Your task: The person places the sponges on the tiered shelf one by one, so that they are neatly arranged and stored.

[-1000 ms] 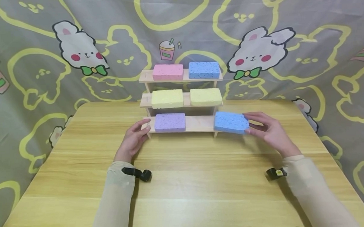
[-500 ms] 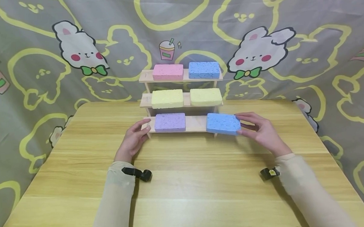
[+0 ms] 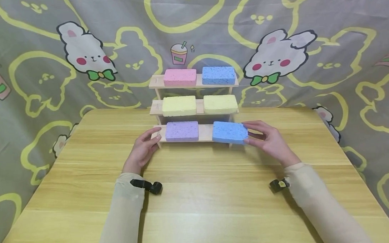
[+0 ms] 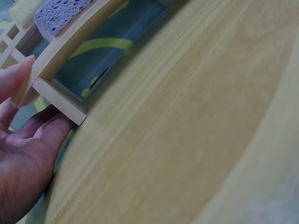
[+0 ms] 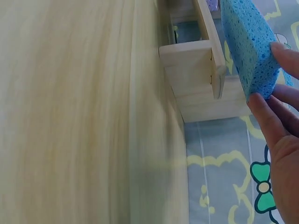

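Observation:
My right hand point(image 3: 269, 142) pinches the right end of a blue sponge point(image 3: 229, 132) between thumb and fingers. This sponge lies over the right part of the bottom tier of a three-tier wooden rack point(image 3: 205, 132). In the right wrist view the blue sponge point(image 5: 247, 46) appears slightly above the shelf board point(image 5: 216, 56), tilted. My left hand point(image 3: 142, 150) grips the left end of the bottom tier. Its thumb is on the board and its fingers are by the leg point(image 4: 60, 100) in the left wrist view. A purple sponge point(image 3: 182, 131) sits on that tier's left part.
Two yellow sponges, a left one point(image 3: 179, 106) and a right one point(image 3: 220, 104), occupy the middle tier. On the top tier are a pink sponge point(image 3: 180, 77) and another blue sponge point(image 3: 218, 75). A patterned curtain point(image 3: 128, 59) hangs behind the wooden table point(image 3: 210, 196).
My right hand has carried the blue sponge leftward along the bottom tier, closer to the purple sponge. The left hand has stayed in place on the rack.

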### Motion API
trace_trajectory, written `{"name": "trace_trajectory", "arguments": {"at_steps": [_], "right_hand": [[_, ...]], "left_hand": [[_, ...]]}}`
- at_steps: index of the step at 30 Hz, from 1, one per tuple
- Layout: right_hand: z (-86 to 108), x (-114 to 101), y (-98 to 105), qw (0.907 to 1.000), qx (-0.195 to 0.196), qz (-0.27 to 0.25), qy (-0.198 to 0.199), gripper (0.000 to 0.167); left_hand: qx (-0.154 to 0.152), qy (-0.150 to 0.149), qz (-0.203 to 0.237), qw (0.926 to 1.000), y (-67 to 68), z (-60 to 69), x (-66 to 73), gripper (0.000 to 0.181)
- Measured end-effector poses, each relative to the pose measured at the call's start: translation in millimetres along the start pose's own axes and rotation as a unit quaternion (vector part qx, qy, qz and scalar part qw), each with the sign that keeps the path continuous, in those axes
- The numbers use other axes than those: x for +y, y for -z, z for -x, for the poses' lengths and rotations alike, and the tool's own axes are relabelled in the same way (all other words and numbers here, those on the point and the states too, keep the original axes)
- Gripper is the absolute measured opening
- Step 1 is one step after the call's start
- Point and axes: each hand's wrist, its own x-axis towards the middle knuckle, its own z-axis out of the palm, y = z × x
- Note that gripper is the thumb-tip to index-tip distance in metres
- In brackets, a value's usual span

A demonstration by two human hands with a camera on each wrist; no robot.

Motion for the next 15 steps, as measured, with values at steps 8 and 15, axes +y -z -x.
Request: {"name": "trace_trajectory", "arguments": {"at_steps": [8,15], "right_hand": [[-10.6,0.3,-10.4,0.9997,-0.005,0.013,-0.018,0.049],[-18.9,5.2,-17.4,0.9998,-0.009,0.005,-0.016,0.050]], "left_hand": [[-0.002,-0.003,0.003,1.0000,0.0,1.0,0.9,0.031],[-0.004,-0.004,0.002,1.0000,0.3,1.3,0.5,0.030]]}}
